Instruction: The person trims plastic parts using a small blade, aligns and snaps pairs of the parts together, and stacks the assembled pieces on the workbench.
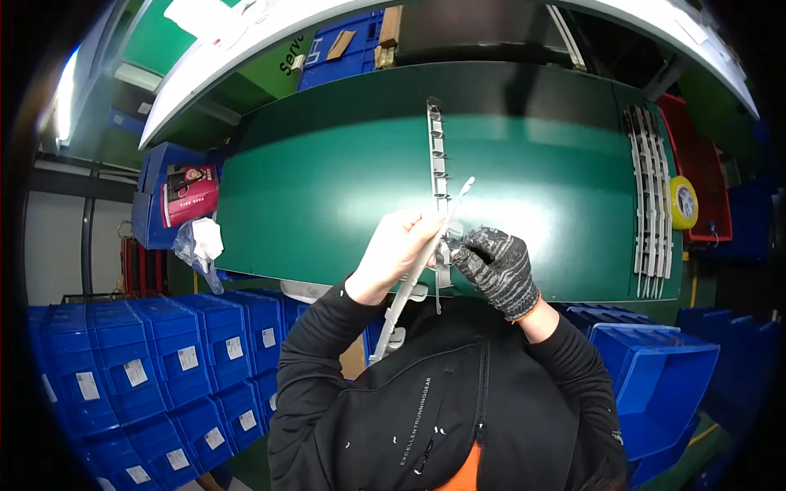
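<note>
My bare left hand [393,252] is closed round a long, narrow light-grey strip [399,303], which slants from the table's middle down toward my body. My right hand [498,270], in a dark grey knit glove, has its thumb and fingers pinched together close by the strip. What those fingertips hold is too small to make out. Beyond my hands, a second long strip [438,155] with several grey clip-like pieces along it lies on the green table [327,180], pointing away from me. Its near end passes under the held strip and is partly hidden by my hands.
Several similar strips [652,196] lie side by side at the table's right end. Next to them are a yellow roll [684,203] and a red tray [711,213]. A red package [191,195] sits at the left edge. Blue crates [172,344] stand lower left, and a blue bin [655,368] lower right.
</note>
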Demonstrator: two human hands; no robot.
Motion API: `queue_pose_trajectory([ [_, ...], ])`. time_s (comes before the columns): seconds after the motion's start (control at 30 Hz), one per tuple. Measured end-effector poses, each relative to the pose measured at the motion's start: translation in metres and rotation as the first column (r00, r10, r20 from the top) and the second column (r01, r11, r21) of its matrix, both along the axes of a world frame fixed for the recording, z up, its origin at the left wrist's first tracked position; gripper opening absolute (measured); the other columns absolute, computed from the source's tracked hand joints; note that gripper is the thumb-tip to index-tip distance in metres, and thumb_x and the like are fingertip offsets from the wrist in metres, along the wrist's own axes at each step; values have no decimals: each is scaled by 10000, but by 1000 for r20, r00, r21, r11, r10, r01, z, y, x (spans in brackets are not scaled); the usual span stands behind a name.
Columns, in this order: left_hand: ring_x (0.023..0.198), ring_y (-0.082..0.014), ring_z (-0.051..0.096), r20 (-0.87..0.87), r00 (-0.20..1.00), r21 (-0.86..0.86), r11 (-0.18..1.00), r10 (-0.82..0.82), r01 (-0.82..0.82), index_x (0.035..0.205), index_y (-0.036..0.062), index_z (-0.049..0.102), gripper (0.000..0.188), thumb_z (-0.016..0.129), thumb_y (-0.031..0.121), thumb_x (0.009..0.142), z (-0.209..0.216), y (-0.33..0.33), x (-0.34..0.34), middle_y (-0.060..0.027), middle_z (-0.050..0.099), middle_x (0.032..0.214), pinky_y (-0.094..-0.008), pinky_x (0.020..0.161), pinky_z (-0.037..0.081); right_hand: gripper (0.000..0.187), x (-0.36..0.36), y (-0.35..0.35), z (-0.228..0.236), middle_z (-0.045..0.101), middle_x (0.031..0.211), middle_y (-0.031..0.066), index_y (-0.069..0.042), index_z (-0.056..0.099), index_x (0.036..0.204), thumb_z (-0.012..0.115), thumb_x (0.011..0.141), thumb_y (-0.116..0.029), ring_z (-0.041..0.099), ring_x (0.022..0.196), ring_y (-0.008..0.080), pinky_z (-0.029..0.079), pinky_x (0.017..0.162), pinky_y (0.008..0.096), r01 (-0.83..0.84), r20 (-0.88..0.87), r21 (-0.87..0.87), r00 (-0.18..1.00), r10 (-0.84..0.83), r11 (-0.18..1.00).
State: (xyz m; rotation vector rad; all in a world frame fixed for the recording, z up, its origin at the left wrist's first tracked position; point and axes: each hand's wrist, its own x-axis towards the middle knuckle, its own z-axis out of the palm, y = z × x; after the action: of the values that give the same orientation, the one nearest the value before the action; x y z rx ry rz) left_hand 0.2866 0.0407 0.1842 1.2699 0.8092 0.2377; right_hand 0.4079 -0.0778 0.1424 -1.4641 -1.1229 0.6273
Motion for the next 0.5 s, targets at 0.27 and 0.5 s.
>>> queue_pose_trajectory([
  [0.27,490,-55,490,148,987,-116,991,-54,72,845,34,553,268,551,301,871,-26,-6,4,-4,535,646,-184,464,412,233,-4,-9,-11,638,807,99,-140,665,951,671,740,-237,601,655,257,476,593,327,62,76,-10,995,-62,998],
  [0.5,407,-37,440,210,978,-146,988,-13,44,788,20,542,229,507,225,882,-33,-10,8,-6,522,595,-151,368,333,237,-5,-13,-14,629,773,113,-125,661,949,668,745,-245,597,643,268,466,571,340,60,59,-3,996,-60,998],
])
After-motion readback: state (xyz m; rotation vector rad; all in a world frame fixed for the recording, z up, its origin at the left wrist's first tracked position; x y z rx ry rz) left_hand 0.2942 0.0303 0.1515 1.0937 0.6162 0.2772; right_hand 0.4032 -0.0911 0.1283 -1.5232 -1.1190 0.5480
